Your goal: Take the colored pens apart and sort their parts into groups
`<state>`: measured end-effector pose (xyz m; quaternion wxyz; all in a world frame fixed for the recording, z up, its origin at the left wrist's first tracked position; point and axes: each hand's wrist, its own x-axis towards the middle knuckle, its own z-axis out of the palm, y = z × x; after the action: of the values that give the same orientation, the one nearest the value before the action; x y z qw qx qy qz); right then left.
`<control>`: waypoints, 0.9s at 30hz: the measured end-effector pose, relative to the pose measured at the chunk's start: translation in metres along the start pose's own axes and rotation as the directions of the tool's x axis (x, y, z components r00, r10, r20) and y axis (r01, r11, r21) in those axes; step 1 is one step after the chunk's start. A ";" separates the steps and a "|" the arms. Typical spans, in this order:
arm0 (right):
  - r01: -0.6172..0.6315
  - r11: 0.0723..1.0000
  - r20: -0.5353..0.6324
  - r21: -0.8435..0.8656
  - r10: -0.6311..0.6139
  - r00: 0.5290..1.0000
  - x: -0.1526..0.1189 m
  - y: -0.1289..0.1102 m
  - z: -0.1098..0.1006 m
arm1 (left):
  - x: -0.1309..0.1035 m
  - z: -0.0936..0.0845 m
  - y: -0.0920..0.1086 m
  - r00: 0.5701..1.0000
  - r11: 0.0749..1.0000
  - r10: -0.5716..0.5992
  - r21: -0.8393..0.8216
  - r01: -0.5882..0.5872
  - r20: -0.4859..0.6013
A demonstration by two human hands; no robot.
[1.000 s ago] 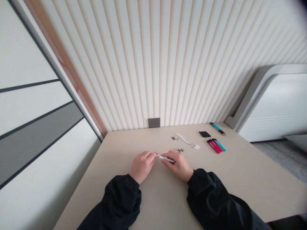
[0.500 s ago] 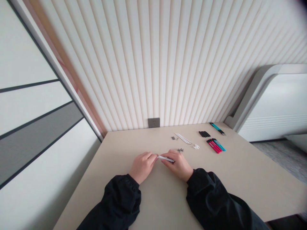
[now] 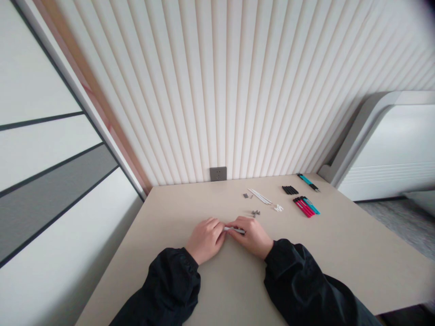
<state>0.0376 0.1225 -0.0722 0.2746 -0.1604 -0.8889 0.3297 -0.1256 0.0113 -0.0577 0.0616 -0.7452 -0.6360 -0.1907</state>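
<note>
My left hand [image 3: 207, 240] and my right hand [image 3: 250, 235] meet over the front middle of the table. Between them lies a slim white pen barrel [image 3: 234, 230], nearly level. My right hand is closed along its length, and my left fingers pinch its left end. The fingers cover part of the barrel, so I cannot tell what the covered tip looks like. Just beyond my right hand sits a small cluster of metal pen tips [image 3: 256, 213]. Farther back are white refills [image 3: 260, 196], small white parts [image 3: 278, 208] and tiny grey springs [image 3: 245, 196].
To the right on the table [image 3: 170, 208] lie black grips [image 3: 290, 190], red pen barrels [image 3: 303, 207], blue barrels [image 3: 311, 205] and blue-and-black pens [image 3: 308, 182]. A ribbed wall with a dark socket [image 3: 218, 174] rises behind. A white headboard [image 3: 390, 149] stands at right.
My left hand has moved slightly right and closed more round the barrel's left end. The barrel has dropped a little and lies more level. The loose parts have stayed in place.
</note>
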 end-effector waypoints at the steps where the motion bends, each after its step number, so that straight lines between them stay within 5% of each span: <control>1: -0.007 1.000 -0.003 0.005 0.007 1.000 0.000 0.001 0.000 | 0.000 0.000 0.000 1.000 1.000 -0.002 -0.005 0.002 0.003; 10: 0.010 1.000 0.024 0.011 -0.010 1.000 0.001 -0.005 0.003 | 0.001 0.002 0.005 0.999 0.996 0.029 -0.091 -0.027 0.023; 21: 0.016 0.999 0.030 0.028 -0.017 0.999 -0.004 -0.010 0.011 | -0.001 0.006 0.011 0.999 0.999 0.049 -0.010 -0.049 0.008; 27: -0.025 0.997 0.092 -0.078 0.033 0.995 -0.002 -0.012 0.008 | -0.001 0.003 0.018 0.999 0.999 0.027 -0.034 -0.026 0.033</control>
<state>0.0334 0.1083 -0.0701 0.2215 -0.1681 -0.9104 0.3063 -0.1074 0.0077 -0.0582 0.0410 -0.7577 -0.6235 -0.1882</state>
